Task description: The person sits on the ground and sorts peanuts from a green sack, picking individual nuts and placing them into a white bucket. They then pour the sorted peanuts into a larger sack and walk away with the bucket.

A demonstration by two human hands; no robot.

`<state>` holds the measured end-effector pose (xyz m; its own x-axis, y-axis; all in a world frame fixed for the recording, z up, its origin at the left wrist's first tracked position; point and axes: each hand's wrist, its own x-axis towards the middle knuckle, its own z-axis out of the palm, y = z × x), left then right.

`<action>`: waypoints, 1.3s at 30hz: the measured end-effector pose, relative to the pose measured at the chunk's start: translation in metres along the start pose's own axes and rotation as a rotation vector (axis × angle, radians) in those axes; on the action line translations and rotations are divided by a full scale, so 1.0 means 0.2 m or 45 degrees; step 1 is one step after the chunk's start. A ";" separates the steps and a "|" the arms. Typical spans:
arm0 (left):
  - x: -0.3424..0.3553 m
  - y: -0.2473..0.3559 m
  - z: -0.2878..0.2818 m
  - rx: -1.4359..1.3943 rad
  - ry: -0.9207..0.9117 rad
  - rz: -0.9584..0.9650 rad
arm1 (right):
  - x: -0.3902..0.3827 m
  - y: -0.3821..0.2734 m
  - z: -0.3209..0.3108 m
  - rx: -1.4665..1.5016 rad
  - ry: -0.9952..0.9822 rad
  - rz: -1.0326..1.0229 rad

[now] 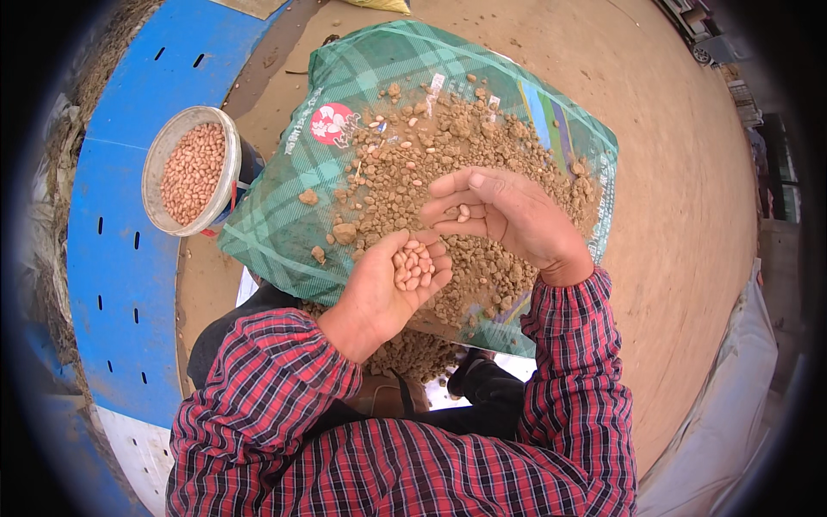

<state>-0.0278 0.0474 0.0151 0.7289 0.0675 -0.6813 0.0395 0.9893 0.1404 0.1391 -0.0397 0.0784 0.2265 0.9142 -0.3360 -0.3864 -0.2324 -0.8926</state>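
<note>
Palm up and cupped, my left hand holds a small heap of shelled peanuts. My right hand is just beyond it to the right, curved with fingers pointing left, and a few pinkish peanuts rest against its palm. The two hands are close together over crumbly brown soil clods. That soil is spread on a green plaid woven bag, with loose peanuts scattered among the clods at its far part.
A white-rimmed bucket filled with peanuts stands left of the bag. Beside it runs a blue slotted panel. More soil lies below the bag, near my legs. A pale sheet lies along the right side.
</note>
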 end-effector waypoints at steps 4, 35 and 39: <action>0.00 0.00 0.00 0.017 -0.078 0.008 | -0.02 0.00 0.10 -0.132 -0.094 -0.013; -0.04 -0.06 -0.04 -0.027 -0.054 -0.112 | 0.15 0.52 -0.22 -2.105 0.382 -0.341; -0.04 -0.02 -0.03 -0.071 -0.075 -0.051 | 0.15 0.51 -0.21 -2.073 0.360 -0.219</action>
<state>-0.0369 0.0444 0.0159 0.7664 0.0215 -0.6420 0.0328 0.9968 0.0725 0.1445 -0.0497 -0.0348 0.3794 0.9213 -0.0849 0.8947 -0.3887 -0.2202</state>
